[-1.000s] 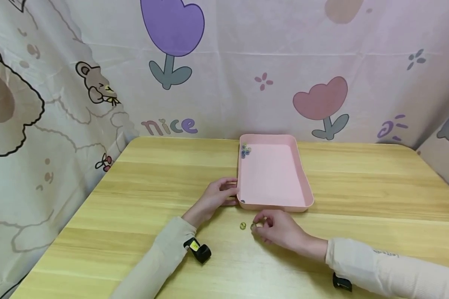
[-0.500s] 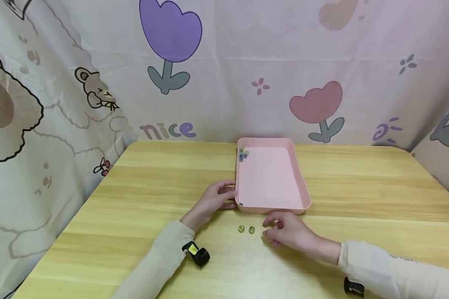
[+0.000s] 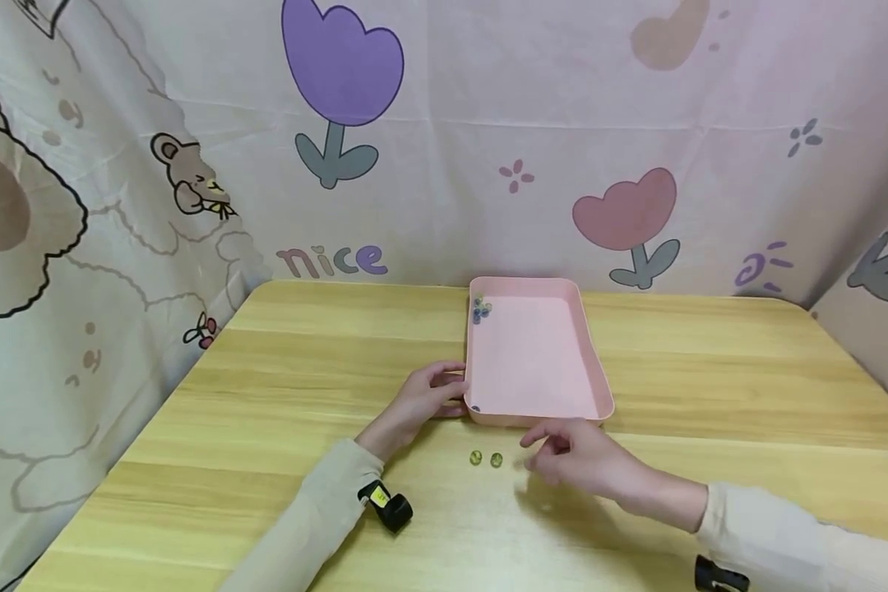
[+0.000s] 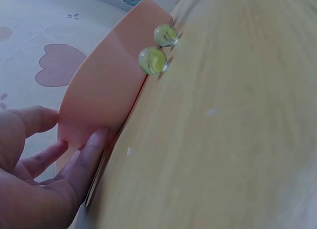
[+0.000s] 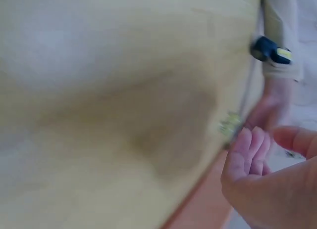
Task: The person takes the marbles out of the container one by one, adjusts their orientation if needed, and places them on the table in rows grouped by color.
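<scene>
Two yellow-green glass marbles (image 3: 497, 460) lie side by side on the table in front of the pink tray (image 3: 536, 349). My left hand (image 3: 423, 401) is at the tray's near left corner; in the left wrist view its fingertips (image 4: 49, 117) touch the outside of the wall. To the right of the marbles, my right hand (image 3: 588, 460) hovers over the table with its fingers loosely bent and nothing between them. Inside the tray, several small marbles (image 3: 481, 310) cluster at the far left, and one dark marble (image 3: 476, 409) sits in the near left corner.
The wooden table (image 3: 326, 345) reaches back to a patterned cloth (image 3: 444, 164) hanging behind and at the sides. A black wrist camera (image 3: 392, 507) is strapped to the left sleeve, another (image 3: 719, 574) to the right.
My right hand has let go of the right marble, leaving it beside the other one, and has drawn away to the right. The left hand has stayed at the tray corner.
</scene>
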Tool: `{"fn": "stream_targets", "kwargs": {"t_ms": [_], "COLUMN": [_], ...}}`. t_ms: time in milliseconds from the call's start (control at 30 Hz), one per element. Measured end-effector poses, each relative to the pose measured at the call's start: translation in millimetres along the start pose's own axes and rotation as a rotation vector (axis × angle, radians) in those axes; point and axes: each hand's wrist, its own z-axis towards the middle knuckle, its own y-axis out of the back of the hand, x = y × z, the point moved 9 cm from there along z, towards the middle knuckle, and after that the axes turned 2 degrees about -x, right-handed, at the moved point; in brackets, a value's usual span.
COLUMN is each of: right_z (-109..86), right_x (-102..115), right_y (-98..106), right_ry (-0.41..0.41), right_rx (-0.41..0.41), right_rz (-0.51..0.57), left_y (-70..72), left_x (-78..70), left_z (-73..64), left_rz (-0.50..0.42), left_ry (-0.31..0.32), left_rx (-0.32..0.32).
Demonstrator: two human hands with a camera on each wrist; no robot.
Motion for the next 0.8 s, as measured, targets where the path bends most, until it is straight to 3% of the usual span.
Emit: {"fn": "stream_targets", "kwargs": {"t_ms": [267,500,800], "right_z": [11.1,23.9,52.0], "right_x": [24,31,44], "right_y": [22,37,44], "right_ry": [0.013,-0.012,0.134], "right_rx": [-0.001,-0.008,0.055], "right_rz": [0.060,0.012,-0.054], "left_y": [-0.9,-2.1,-1.3], "left_x": [-0.2,1.0,1.5], "left_z": [-0.7,-2.4,-3.1], "left_rz": [-0.006,-0.005,-0.001], "left_ry": [0.003,-0.002,-0.015], "left_rx": [0.000,0.000,-0.004]}}
